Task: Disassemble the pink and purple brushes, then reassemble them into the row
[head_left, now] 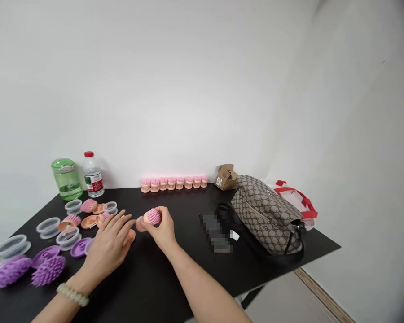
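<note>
My right hand pinches a round pink scalp massager brush between thumb and fingers, its bristles facing up. A peach-coloured handle piece shows just left of it; whether the two are joined I cannot tell. My left hand is stretched out flat, palm down, over loose parts at the left of the table. Near its thumb a peach-orange part peeks out, partly covered. Around that hand lie orange discs, a pink bristle head, a purple disc and a clear plastic ring.
Several pink brushes stand in a row along the wall. Purple bristle heads lie front left. A green jug and a bottle stand behind. To the right are a small carton, a patterned bag and a blurred-out dark object.
</note>
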{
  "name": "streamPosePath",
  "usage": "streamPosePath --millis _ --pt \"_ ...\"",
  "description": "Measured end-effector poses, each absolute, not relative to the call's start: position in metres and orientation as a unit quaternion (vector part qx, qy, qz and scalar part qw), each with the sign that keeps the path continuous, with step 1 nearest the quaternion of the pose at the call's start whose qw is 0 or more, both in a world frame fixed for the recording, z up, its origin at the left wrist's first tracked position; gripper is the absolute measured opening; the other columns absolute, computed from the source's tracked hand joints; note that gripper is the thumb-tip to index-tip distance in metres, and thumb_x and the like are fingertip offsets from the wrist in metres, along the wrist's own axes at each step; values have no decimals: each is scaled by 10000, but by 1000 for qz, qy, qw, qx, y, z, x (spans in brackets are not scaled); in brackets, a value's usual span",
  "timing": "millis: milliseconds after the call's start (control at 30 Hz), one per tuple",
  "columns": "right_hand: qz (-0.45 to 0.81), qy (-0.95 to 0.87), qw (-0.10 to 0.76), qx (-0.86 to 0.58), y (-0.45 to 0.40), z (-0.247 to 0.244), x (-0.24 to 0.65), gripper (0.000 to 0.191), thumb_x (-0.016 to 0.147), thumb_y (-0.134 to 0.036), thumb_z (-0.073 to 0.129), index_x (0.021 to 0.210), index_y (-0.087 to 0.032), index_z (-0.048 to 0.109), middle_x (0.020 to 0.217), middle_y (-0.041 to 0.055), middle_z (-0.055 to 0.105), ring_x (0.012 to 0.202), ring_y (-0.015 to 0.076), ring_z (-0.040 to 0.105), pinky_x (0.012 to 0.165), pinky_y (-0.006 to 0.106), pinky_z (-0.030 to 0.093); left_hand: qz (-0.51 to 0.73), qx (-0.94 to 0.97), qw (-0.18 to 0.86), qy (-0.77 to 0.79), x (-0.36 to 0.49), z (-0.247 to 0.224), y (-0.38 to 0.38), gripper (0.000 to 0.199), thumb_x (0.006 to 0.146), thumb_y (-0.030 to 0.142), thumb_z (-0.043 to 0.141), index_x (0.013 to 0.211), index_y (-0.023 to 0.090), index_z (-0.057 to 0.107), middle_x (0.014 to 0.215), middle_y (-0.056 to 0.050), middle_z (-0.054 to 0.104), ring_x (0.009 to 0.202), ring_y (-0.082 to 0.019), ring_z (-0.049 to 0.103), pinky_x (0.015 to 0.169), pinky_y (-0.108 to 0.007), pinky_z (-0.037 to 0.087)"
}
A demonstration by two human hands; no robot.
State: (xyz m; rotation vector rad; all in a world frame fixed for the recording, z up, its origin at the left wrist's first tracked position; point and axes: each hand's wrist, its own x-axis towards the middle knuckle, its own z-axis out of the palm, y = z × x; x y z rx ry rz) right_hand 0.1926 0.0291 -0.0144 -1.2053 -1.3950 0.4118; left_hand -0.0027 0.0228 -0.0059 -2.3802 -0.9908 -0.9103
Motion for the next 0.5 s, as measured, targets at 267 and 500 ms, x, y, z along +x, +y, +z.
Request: streamPosePath --millis 267,500 --pt "234 -612 582 -482 25 -14 191 420 610 -288 786 944 -252 533 884 -22 641 826 198 637 762 326 522 -333 -862 40 -380 31 14 28 210 880 261 548 1084 214 532 966 -54 685 839 -250 691 678 -341 551" --pt "270 -629 551 -477 23 -20 190 489 607 -334 816 1018 -244 566 946 1 678 840 210 660 764 327 519 -383 -832 27 -400 29 -15 29 236 876 229 534 1111 215 514 973 -54 684 871 -246 687 717 -336 547"
